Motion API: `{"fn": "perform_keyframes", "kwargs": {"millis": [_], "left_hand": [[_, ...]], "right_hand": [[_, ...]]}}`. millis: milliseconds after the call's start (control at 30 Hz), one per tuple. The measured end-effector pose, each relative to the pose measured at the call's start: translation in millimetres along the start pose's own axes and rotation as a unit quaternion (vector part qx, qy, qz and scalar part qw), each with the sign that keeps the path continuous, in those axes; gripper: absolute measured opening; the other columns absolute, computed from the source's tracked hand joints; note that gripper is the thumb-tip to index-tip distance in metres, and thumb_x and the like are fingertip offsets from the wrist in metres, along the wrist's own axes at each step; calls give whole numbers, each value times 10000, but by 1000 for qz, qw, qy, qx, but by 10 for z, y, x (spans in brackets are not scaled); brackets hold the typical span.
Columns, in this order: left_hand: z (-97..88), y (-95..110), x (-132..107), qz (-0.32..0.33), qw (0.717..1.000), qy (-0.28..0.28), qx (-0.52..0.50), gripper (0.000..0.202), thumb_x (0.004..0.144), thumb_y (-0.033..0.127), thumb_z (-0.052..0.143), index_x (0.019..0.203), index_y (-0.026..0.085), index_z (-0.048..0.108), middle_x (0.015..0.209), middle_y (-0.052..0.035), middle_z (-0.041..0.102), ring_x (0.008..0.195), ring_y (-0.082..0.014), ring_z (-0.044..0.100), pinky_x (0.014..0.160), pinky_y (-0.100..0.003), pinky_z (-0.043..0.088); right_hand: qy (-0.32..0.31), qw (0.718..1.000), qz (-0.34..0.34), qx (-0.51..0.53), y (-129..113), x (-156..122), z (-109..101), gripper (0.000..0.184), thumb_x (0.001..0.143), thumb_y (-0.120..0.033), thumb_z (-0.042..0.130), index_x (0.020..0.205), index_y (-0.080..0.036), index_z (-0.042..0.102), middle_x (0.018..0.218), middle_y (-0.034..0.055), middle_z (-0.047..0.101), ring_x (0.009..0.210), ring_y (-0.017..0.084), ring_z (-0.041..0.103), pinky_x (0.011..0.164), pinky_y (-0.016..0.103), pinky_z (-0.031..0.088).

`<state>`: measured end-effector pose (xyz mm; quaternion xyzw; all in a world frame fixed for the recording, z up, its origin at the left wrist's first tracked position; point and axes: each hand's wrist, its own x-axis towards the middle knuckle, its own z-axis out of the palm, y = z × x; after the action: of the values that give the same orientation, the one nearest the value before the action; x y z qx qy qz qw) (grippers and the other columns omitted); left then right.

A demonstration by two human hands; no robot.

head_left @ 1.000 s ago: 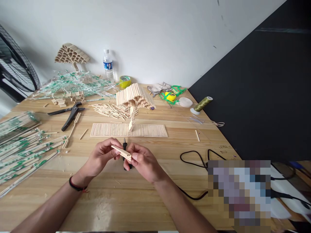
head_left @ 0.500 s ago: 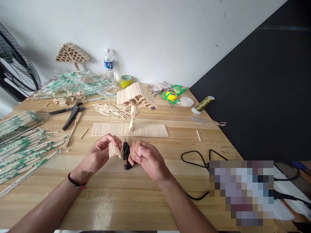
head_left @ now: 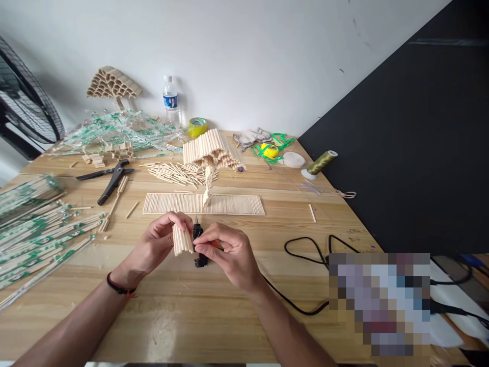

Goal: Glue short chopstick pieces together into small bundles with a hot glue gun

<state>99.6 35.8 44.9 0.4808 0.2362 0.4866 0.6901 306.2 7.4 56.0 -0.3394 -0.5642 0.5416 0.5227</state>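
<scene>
Pinching a small panel of glued sticks (head_left: 182, 238) between thumb and fingertips, the left hand (head_left: 155, 247) holds it upright just in front of the long stick mat (head_left: 203, 204); the right hand (head_left: 229, 252) is closed around a black glue gun (head_left: 197, 244), its fingers curled over the body and its nozzle pointing up beside the panel's right edge, touching or very nearly so; the gun's black cord (head_left: 301, 244) trails off to the right of the mat across the wooden table (head_left: 229, 326).

Behind the mat stands a stick tree (head_left: 209, 153), with loose cut sticks (head_left: 171, 173) heaped to its left; black pliers (head_left: 112, 181) lie left of the mat, and wrapped chopsticks (head_left: 34, 229) pile up further left.

The likely trouble is heat: the left fingertips sit close to the nozzle, so a slip could burn them or smear glue on skin; too firm a squeeze could split the panel along its seams; a tug on the cord, which loops loosely near the right forearm, could jerk the gun off its mark.
</scene>
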Motion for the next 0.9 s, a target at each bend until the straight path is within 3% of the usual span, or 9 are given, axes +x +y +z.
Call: {"fn": "perform_keyframes", "kwargs": {"millis": [333,600,900], "left_hand": [[-51,-52,15,33,999,30,12,93,917,268,863,935,205,797,959,-66,650,862,-169,605,707,-227,518],[-89,-73,19,72,994,19,80,31,968,256,806,973,228,795,976,-68,644,899,-182,590,725,-241,520],[-113,-62,13,85,988,-1,133,19,984,227,783,999,237,789,972,-57,654,884,-170,604,734,-235,526]], "right_hand": [[-1,1000,-27,-4,38,11,4,64,893,-330,900,932,-280,902,789,11,772,686,145,689,643,275,543],[7,1000,18,0,37,5,14,111,848,-309,916,876,-234,839,849,15,760,723,149,680,664,279,554],[-75,996,50,7,-79,12,-17,136,942,-296,781,884,-206,697,848,-8,644,741,137,624,695,276,515]]}}
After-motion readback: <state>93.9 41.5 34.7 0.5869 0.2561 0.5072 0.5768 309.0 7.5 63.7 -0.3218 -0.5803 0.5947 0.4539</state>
